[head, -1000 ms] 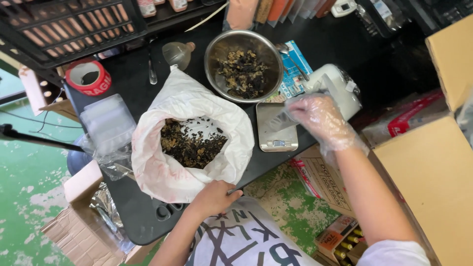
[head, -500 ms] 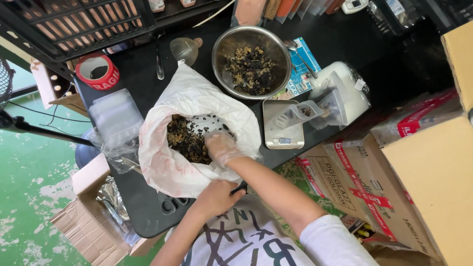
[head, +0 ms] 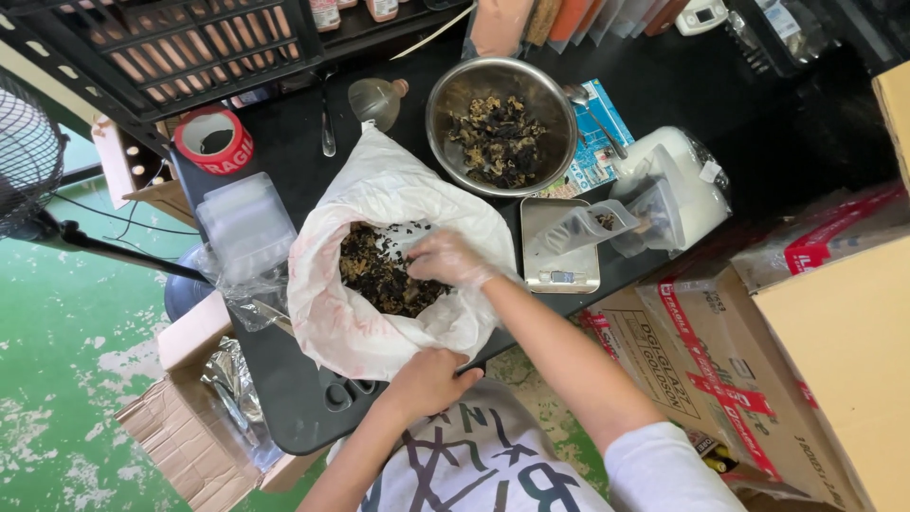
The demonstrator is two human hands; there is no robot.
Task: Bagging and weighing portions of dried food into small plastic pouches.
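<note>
Right hand (head: 447, 258), gloved, digs loosely cupped into the dried black fungus (head: 379, 275) inside the white bag (head: 379, 327) on the counter (head: 294, 408); bare left hand (head: 431, 379) pinches the near rim. Light, brittle pieces, soft slumping bag, so the rim looks the best hold

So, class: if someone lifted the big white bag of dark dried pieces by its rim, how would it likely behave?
The white bag would probably flop and sag, since its thin walls are crumpled and folded over. It likely feels light for its size, as the dried pieces look shrivelled and airy. Its open mouth might spill, which may be why the left hand steadies the rim.
</note>
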